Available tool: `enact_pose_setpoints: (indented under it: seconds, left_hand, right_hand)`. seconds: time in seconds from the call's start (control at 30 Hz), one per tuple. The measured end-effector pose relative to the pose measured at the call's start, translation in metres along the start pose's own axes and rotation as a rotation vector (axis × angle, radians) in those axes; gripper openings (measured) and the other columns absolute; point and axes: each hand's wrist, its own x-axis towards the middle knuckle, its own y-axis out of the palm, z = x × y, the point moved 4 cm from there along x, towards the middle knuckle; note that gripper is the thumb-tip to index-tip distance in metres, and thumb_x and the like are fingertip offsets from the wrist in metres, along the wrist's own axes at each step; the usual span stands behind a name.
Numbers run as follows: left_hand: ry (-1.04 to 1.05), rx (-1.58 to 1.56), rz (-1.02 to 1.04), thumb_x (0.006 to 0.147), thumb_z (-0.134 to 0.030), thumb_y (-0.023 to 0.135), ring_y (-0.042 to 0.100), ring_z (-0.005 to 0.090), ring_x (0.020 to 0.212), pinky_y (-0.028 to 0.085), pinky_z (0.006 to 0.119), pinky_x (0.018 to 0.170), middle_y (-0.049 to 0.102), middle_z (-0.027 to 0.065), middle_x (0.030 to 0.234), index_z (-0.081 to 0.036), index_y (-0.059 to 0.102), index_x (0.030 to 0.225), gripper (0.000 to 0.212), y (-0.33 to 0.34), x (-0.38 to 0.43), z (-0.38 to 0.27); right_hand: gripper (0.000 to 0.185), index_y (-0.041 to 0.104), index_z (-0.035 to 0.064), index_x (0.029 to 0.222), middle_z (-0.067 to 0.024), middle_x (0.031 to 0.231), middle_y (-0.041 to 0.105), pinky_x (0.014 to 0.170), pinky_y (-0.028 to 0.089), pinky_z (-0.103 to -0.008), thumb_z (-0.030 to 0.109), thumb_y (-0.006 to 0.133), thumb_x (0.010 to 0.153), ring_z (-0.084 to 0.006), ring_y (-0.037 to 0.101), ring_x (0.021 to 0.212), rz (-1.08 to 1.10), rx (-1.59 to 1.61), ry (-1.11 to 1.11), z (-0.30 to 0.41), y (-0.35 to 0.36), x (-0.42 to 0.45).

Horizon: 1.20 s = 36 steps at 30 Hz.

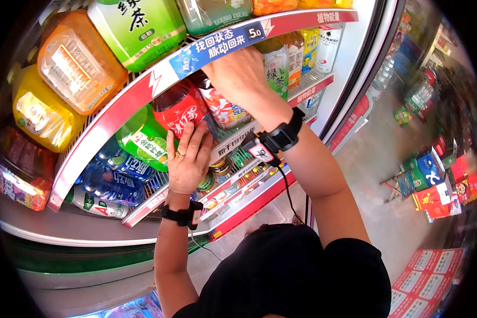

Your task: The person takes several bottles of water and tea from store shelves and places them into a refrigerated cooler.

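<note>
My left hand (pixel 189 159) lies with straight, spread fingers against the lower part of a bottle with a red label (pixel 183 105). Left of it stands a green-labelled drink bottle (pixel 145 141). My right hand (pixel 238 75) reaches over the middle shelf of a drinks cooler, under the upper shelf's price strip (pixel 222 43). Its fingers are hidden behind that strip, so what they touch cannot be seen. Directly below the right hand is a dark drink bottle with a colourful label (pixel 224 105). A green tea bottle (pixel 276 69) is to its right.
Large bottles, one orange (pixel 79 63) and one green (pixel 141 31), fill the upper shelf. Blue-labelled bottles (pixel 113 185) stand at the left of the middle shelf. The cooler's door edge (pixel 353 67) rises at right. Cables hang from both wristbands. Boxed goods (pixel 433 198) stand beyond.
</note>
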Motion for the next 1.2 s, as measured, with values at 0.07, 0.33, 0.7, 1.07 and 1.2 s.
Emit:
enact_pose_setpoints:
  seconds: [0.07,0.33,0.7,1.07,1.2]
  left_hand:
    - [-0.004,0.023,0.007,0.082,-0.017,0.067,0.038,0.0265,0.141,0.019,0.059,0.116,0.048,0.0023,0.146,-0.015,0.067,0.116,0.034,0.0,-0.002,0.0]
    - [-0.027,0.028,0.002,0.082,-0.019,0.069,0.039,0.0229,0.141,0.028,0.057,0.114,0.05,0.0009,0.144,-0.014,0.067,0.113,0.031,-0.006,0.005,-0.005]
    - [-0.04,0.072,0.01,0.082,-0.018,0.068,0.038,0.0219,0.141,0.026,0.056,0.115,0.051,-0.0002,0.143,-0.016,0.069,0.112,0.03,-0.003,0.003,-0.004]
    - [-0.043,0.015,0.005,0.083,-0.018,0.067,0.038,0.0215,0.141,0.026,0.056,0.116,0.051,-0.0001,0.143,-0.015,0.069,0.11,0.027,-0.007,0.003,-0.003]
    - [0.007,-0.049,0.036,0.08,-0.014,0.068,0.037,0.0285,0.141,0.018,0.061,0.117,0.048,0.0068,0.146,-0.013,0.066,0.115,0.034,-0.004,0.004,-0.003]
  right_hand:
    - [0.02,0.07,0.0069,0.084,-0.0128,0.08,0.069,0.074,0.052,-0.0464,0.025,0.062,0.088,-0.0332,0.066,0.077,0.075,0.098,0.026,-0.002,-0.008,0.001]
    - [0.027,0.067,0.0028,0.097,-0.0196,0.088,0.067,0.076,0.051,-0.0488,0.028,0.06,0.091,-0.0393,0.064,0.081,0.126,0.139,-0.007,-0.008,-0.009,-0.001]
    - [0.036,0.061,0.0012,0.115,-0.0185,0.137,0.049,0.107,0.038,-0.0479,0.008,0.07,0.081,-0.0367,0.047,0.128,0.095,0.111,-0.108,-0.051,-0.063,-0.069]
    - [0.024,0.065,0.0012,0.108,-0.0155,0.117,0.063,0.083,0.053,-0.0311,0.001,0.069,0.085,-0.0254,0.066,0.1,0.207,0.62,0.282,-0.023,-0.101,-0.127]
    - [0.021,0.064,0.0005,0.11,-0.0116,0.116,0.063,0.085,0.053,-0.0284,0.0,0.065,0.089,-0.0179,0.064,0.101,0.309,0.901,0.637,0.007,-0.126,-0.192]
